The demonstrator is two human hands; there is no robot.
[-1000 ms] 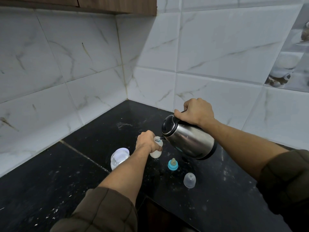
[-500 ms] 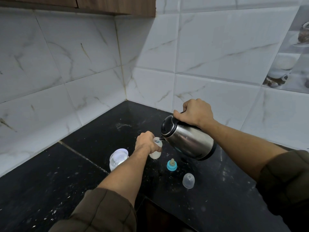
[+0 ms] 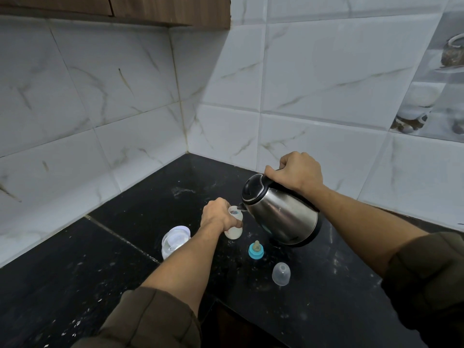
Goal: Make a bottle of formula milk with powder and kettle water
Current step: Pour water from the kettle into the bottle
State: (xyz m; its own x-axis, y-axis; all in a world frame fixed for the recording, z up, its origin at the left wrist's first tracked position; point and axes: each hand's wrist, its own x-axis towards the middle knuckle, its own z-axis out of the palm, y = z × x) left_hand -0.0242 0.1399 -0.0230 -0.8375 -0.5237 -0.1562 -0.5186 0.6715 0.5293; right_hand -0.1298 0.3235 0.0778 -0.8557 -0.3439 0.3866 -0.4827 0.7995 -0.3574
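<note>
Bottle (image 3: pixel 234 231) is gripped in the left hand (image 3: pixel 217 217), kettle (image 3: pixel 281 217) clamped by its handle in the right hand (image 3: pixel 297 172), spout tipped at its mouth. Looks mid-fill; teat (image 3: pixel 256 251) and cap (image 3: pixel 281 273), lying between the arms, aren't on yet.

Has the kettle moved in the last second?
No. Against the blue teat ring, the kettle keeps its place, tilted, spout at the mouth of the bottle.

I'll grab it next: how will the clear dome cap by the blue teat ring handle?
The clear dome cap looks thin, hollow plastic: probably very light, easily knocked. It seems to stand on its rim; tipped, its round shape might roll.
</note>
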